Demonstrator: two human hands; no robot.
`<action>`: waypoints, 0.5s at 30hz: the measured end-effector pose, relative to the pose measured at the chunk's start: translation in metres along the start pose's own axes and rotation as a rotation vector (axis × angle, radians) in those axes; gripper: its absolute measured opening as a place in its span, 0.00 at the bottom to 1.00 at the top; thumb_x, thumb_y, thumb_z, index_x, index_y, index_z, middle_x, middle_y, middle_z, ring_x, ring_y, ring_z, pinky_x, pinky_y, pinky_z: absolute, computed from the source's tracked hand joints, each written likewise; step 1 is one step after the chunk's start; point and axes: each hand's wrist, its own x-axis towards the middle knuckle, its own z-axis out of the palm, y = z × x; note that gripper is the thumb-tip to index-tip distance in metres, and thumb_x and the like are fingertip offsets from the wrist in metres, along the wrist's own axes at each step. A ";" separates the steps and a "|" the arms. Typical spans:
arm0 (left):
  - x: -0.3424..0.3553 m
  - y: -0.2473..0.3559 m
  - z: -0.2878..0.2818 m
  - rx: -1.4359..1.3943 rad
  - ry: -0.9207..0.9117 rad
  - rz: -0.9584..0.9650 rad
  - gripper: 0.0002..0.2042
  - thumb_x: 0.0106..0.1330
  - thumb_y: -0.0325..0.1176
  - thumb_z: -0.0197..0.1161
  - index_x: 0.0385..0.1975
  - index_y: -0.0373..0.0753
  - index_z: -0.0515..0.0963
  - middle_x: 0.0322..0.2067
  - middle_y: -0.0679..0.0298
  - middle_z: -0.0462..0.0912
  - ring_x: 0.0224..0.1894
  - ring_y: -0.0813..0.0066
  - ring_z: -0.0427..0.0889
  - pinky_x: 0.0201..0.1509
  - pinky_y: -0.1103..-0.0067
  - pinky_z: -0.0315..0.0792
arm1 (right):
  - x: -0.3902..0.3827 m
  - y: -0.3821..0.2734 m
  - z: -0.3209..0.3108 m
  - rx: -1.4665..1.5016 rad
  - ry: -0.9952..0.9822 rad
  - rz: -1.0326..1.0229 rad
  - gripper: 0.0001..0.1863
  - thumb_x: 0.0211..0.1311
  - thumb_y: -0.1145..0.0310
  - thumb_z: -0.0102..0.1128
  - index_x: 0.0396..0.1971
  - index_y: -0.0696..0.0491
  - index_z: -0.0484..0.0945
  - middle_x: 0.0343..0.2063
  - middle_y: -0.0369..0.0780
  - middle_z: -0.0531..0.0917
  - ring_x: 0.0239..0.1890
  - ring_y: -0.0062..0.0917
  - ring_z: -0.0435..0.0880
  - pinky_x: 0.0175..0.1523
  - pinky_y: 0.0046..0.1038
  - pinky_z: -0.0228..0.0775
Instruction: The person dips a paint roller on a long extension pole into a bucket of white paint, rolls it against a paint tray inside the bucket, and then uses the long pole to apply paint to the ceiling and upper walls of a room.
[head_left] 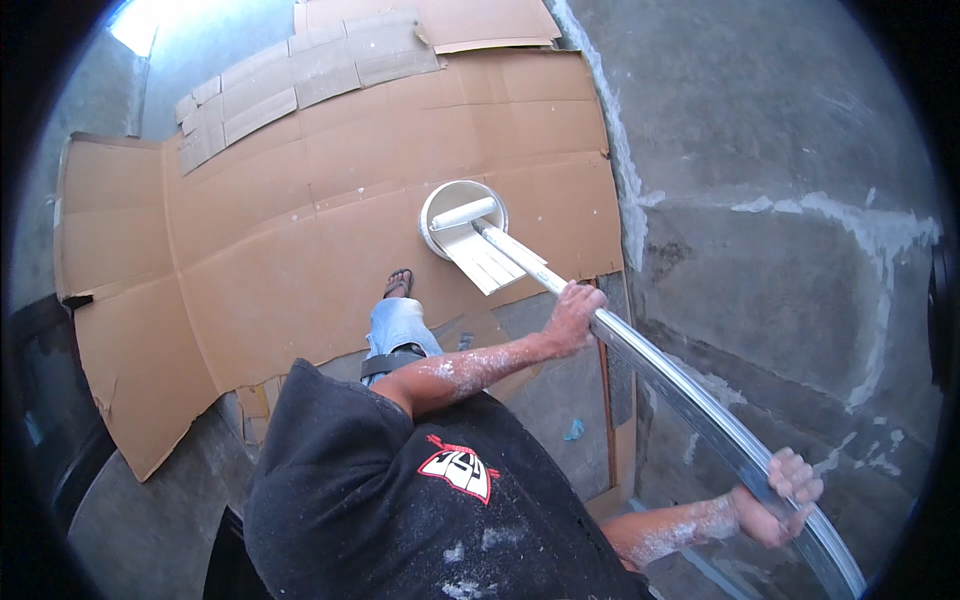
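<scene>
1. Over the bucket: my roller lies across its mouth, resting at the top of the ribbed white grid that slopes out of the bucket toward me.
2. Pole runs from the roller back past my right side, a long silvery tube.
3. Left hand is wrapped fully round the pole on the stretch nearer the bucket; right hand is closed round it far from the bucket, near the butt end.
4. Bucket stands on flattened cardboard covering the floor; my sandalled foot is just on my side of it.
5. Grey block wall, right of the bucket, shows bare, with only white streaks at the joints.
6. Judgement: roller is at the loading stage; coating the wall looks barely begun, nearly all left.
7. Both forearms carry white splatter.
</scene>
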 end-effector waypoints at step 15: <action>-0.052 0.022 0.068 0.041 0.010 0.107 0.18 0.39 0.21 0.61 0.33 0.39 0.68 0.33 0.57 0.70 0.39 0.55 0.68 0.46 0.66 0.61 | -0.042 -0.022 -0.105 0.163 -0.113 0.046 0.13 0.54 0.56 0.55 0.26 0.50 0.67 0.19 0.39 0.75 0.24 0.22 0.76 0.34 0.25 0.68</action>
